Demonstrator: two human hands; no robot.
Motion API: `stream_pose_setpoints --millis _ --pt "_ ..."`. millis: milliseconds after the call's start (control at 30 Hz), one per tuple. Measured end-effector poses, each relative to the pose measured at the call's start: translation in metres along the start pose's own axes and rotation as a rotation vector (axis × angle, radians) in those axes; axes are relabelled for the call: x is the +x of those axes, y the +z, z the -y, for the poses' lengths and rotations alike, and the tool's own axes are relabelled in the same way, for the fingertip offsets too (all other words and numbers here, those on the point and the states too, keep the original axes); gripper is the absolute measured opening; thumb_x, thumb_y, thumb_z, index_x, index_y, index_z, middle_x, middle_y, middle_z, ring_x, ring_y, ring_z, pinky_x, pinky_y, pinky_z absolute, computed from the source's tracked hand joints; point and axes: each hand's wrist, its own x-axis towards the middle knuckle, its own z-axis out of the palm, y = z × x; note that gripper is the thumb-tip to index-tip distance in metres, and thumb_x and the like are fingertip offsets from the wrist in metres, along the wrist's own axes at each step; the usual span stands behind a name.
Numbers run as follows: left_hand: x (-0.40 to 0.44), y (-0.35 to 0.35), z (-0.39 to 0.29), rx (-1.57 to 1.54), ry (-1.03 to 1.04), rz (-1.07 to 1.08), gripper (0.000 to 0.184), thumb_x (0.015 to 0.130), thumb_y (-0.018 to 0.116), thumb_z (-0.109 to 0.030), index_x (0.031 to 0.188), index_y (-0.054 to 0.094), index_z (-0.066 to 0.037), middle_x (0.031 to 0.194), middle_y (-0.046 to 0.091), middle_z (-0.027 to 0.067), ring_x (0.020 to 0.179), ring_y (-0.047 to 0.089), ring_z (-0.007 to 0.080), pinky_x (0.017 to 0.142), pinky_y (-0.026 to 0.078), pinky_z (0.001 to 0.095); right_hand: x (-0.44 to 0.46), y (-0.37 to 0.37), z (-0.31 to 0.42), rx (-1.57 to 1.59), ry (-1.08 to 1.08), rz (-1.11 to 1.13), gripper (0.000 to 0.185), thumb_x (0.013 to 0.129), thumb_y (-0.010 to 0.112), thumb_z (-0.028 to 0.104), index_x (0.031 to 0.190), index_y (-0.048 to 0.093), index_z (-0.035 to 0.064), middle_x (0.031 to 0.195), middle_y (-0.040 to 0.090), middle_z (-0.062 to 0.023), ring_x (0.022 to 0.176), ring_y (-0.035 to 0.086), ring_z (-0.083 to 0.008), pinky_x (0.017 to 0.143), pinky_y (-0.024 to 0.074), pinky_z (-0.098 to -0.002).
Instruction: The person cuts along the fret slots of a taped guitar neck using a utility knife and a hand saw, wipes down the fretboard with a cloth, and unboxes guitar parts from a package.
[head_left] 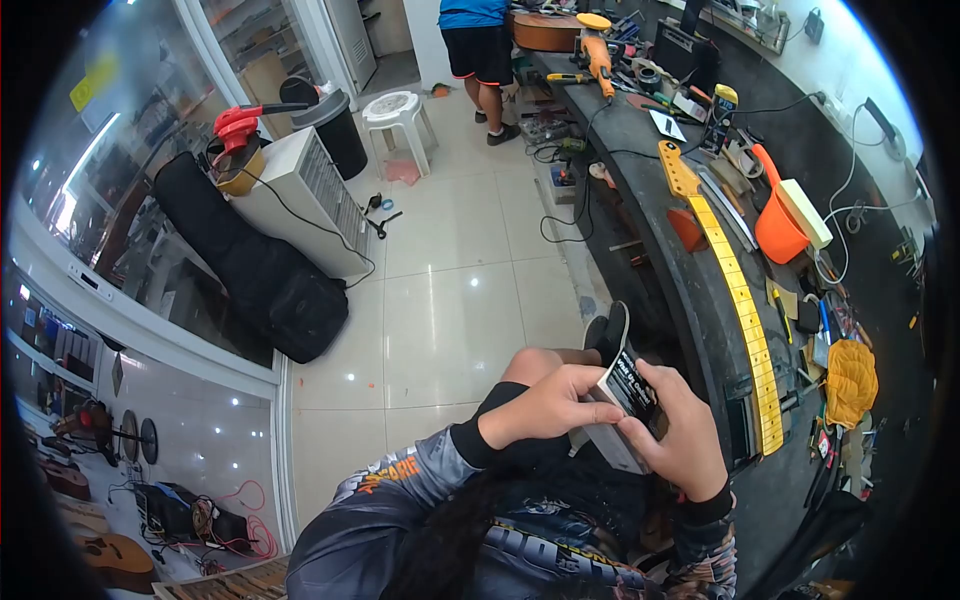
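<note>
Between my hands, above my lap, is a small printed packet or box (629,385) with white lettering on a black face and a pale grey side. My left hand (552,408) grips its left edge, thumb along the near side and fingers behind it. On the other side my right hand (684,432) is closed around the right edge, with the thumb pointing toward the left one. What lies inside or behind the packet is hidden. To the right, a guitar neck (742,290) with a pale yellow fretboard lies lengthwise on the dark workbench (660,240).
An orange dipper (779,228), an orange power tool (597,60) and a yellow cloth (851,383) are on the bench. A black gig bag (255,265) leans against a white cabinet (300,200). Farther back are a white stool (396,122) and a standing person (478,50).
</note>
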Motion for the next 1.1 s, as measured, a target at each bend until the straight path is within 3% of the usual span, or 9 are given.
stream_pose_setpoints --millis 167,333,433,800,867,900,967,1067,1100 --pt "0.012 0.013 -0.005 -0.004 -0.032 0.062 0.025 0.110 0.078 -0.010 0.132 0.076 0.001 0.118 0.083 0.0049 0.111 0.074 0.0115 0.099 0.059 0.0307 -0.015 -0.009 -0.008 0.271 0.201 0.057 0.043 0.101 0.078 0.015 0.139 0.071 -0.0041 0.118 0.077 -0.0235 0.100 0.078 -0.0428 0.087 0.0621 -0.0462" --pt "0.030 0.024 -0.004 -0.090 -0.044 0.112 0.020 0.110 0.079 -0.014 0.121 0.075 0.002 0.107 0.081 0.0046 0.101 0.075 0.0116 0.092 0.058 0.0300 -0.022 -0.010 -0.009 -0.214 0.060 -0.096 0.013 0.102 0.074 0.015 0.100 0.069 0.0030 0.081 0.070 -0.0173 0.072 0.071 -0.0424 0.066 0.0553 -0.0504" --pt "0.035 0.029 -0.002 -0.091 -0.045 0.141 0.021 0.110 0.078 -0.016 0.120 0.074 0.002 0.104 0.080 0.0036 0.099 0.073 0.0109 0.089 0.057 0.0302 -0.024 -0.019 -0.006 -0.350 0.081 -0.055 0.027 0.099 0.076 0.016 0.082 0.057 0.0071 0.075 0.064 -0.0152 0.066 0.067 -0.0399 0.061 0.0509 -0.0509" --pt "0.031 0.063 -0.004 0.285 -0.131 0.189 0.023 0.110 0.076 -0.017 0.095 0.074 0.001 0.087 0.074 0.0090 0.079 0.071 0.0165 0.071 0.052 0.0331 -0.099 -0.074 -0.016 -0.046 0.218 0.003 0.027 0.100 0.073 0.013 0.080 0.057 0.0057 0.069 0.056 -0.0161 0.065 0.063 -0.0416 0.062 0.0497 -0.0498" --pt "0.025 0.057 0.007 0.094 -0.222 0.059 0.024 0.112 0.075 -0.017 0.095 0.072 0.000 0.085 0.074 0.0038 0.079 0.069 0.0129 0.072 0.053 0.0306 -0.118 -0.095 -0.009 0.149 0.442 -0.159 0.024 0.105 0.070 0.012 0.085 0.061 0.0018 0.070 0.055 -0.0155 0.062 0.060 -0.0319 0.062 0.0476 -0.0439" --pt "0.020 0.031 0.022 0.112 -0.273 -0.019 0.023 0.113 0.072 -0.017 0.098 0.073 0.000 0.085 0.074 0.0017 0.080 0.068 0.0105 0.074 0.052 0.0277 -0.137 -0.109 -0.013 0.252 0.564 -0.345 0.025 0.110 0.066 0.014 0.091 0.065 -0.0025 0.073 0.059 -0.0122 0.064 0.054 -0.0184 0.063 0.0453 -0.0402" --pt "0.031 0.022 0.031 0.090 -0.212 -0.033 0.024 0.114 0.070 -0.018 0.098 0.074 -0.001 0.085 0.074 0.0006 0.080 0.066 0.0091 0.073 0.048 0.0259 -0.155 -0.131 -0.012 0.305 0.719 -0.584 0.027 0.114 0.062 0.015 0.096 0.066 -0.0051 0.076 0.063 -0.0074 0.070 0.052 -0.0112 0.064 0.0447 -0.0385" --pt "0.043 0.019 0.043 0.380 -0.131 -0.068 0.023 0.115 0.070 -0.020 0.101 0.075 -0.003 0.087 0.073 -0.0016 0.084 0.064 0.0087 0.077 0.049 0.0269 -0.190 -0.170 -0.023 -0.058 0.763 -0.538 0.030 0.117 0.061 0.017 0.099 0.067 -0.0058 0.076 0.056 -0.0013 0.074 0.050 -0.0071 0.066 0.0438 -0.0342" --pt "0.054 0.027 0.038 0.384 -0.135 -0.063 0.023 0.115 0.070 -0.020 0.101 0.075 -0.003 0.087 0.073 -0.0016 0.084 0.064 0.0087 0.077 0.049 0.0269 -0.202 -0.184 -0.028 -0.179 0.777 -0.543 0.028 0.114 0.063 0.016 0.096 0.065 -0.0053 0.074 0.058 -0.0064 0.067 0.051 -0.0147 0.066 0.0448 -0.0362"
